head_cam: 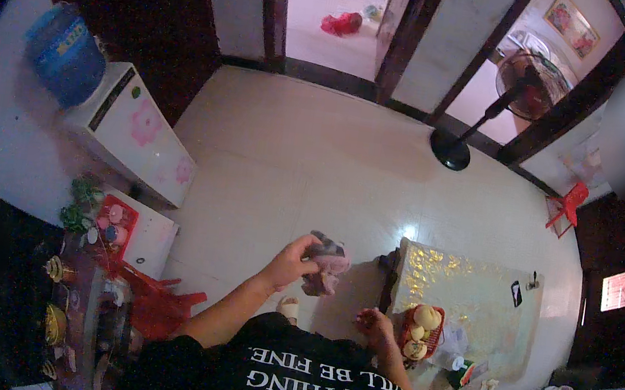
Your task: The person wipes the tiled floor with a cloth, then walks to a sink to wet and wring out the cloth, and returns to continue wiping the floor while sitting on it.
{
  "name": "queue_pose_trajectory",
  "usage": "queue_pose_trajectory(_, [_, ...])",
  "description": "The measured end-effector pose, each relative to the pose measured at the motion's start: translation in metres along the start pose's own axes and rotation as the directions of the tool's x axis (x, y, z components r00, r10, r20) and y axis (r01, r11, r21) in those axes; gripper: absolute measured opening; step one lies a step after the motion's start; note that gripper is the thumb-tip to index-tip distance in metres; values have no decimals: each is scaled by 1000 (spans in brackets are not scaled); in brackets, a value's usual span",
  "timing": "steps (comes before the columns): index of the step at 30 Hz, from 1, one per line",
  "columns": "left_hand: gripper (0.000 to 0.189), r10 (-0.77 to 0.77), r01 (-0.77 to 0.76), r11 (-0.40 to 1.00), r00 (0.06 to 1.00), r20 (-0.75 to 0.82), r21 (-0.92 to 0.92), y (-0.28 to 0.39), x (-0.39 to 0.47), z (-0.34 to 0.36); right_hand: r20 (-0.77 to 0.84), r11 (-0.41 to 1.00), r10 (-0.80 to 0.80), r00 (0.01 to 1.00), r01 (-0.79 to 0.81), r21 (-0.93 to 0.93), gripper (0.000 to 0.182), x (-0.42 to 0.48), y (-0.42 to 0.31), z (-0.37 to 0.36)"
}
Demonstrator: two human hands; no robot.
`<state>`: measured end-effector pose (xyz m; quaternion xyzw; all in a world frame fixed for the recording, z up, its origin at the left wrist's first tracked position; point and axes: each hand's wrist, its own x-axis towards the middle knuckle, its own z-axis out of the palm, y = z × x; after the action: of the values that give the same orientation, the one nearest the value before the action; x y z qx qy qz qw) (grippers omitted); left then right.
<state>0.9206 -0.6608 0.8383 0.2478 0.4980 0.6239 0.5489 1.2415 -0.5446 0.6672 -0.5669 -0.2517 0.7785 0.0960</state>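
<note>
My left hand (pixel 287 264) grips a crumpled pink and dark grey cloth (pixel 330 262) above the tiled floor. Part of the cloth hides behind the fingers. My right hand (pixel 377 326) hangs beside the near left edge of a table (pixel 484 330) with a gold-patterned cover. Its fingers look curled and blurred, and no held object shows. Close to that hand, on the table, is a red basket (pixel 434 344) with several pale yellow round fruits (pixel 425 316). Below the left hand, a light-coloured slipper (pixel 289 307) shows on one foot.
A black standing fan (pixel 450 149) is by the far doorway. Left stand a water dispenser (pixel 143 134) with a blue bottle (pixel 67 56), a red plastic chair (pixel 162 302) and a red tray (pixel 118 223) with cups. A phone (pixel 516 293) lies on the table. A small red chair (pixel 570 208) stands far right.
</note>
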Motion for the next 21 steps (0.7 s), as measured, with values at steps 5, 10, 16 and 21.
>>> queue_pose_trajectory(5, [37,-6,-52,978,961,-275,-201,18,-7,-51,246,949,-64,967,-17,314,29,14,-29,-7])
queue_pose_trajectory(10, [34,93,-183,961,922,-376,-209,36,-18,-75,197,959,-100,975,42,279,26,46,-49,-5])
queue_pose_trajectory(16, [33,144,-279,931,871,-469,-234,45,-12,-101,490,950,-51,870,-109,292,26,99,-80,65])
queue_pose_trajectory(21, [38,99,-254,934,859,-502,-251,58,25,-137,557,961,-20,830,-137,239,20,124,-120,153])
